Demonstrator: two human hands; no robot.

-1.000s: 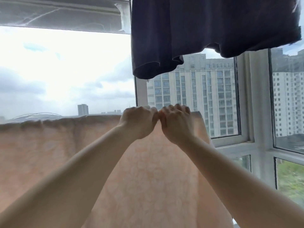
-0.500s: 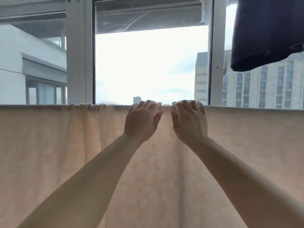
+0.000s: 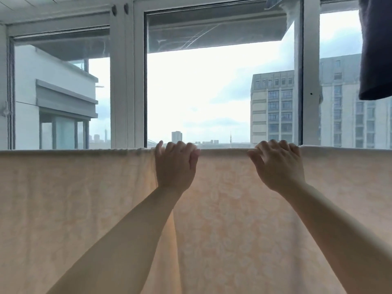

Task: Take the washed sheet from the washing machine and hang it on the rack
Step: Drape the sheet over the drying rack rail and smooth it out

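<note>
Sheet (image 3: 233,219), pale peach with a faint floral pattern woven into it, hangs draped over a horizontal line that runs from the left edge of the view to the right. Its long axis follows that top fold, level and side to side, and the cloth falls straight down from it to the bottom of the view. What carries the fold is hidden under the cloth. A few soft vertical creases show below the left hand, and the top edge is slightly bunched left of it. No brand, label or writing can be read on the sheet or anywhere else.

Left hand (image 3: 175,166) is at the top fold near the middle, its fingers curled over the edge and its thumb bent against the near face; whether it pinches the cloth or only rests on it I cannot tell. Right hand (image 3: 280,166) is at the same fold, well apart to the right, fingers hooked loosely over the edge and thumb spread out to the left, clear of the cloth. Both forearms reach up from the lower corners.

Behind the sheet stands a window (image 3: 212,92) with white frames, and through it an overcast sky and tall buildings. A dark garment (image 3: 375,49) hangs at the upper right, above the fold and apart from it.
</note>
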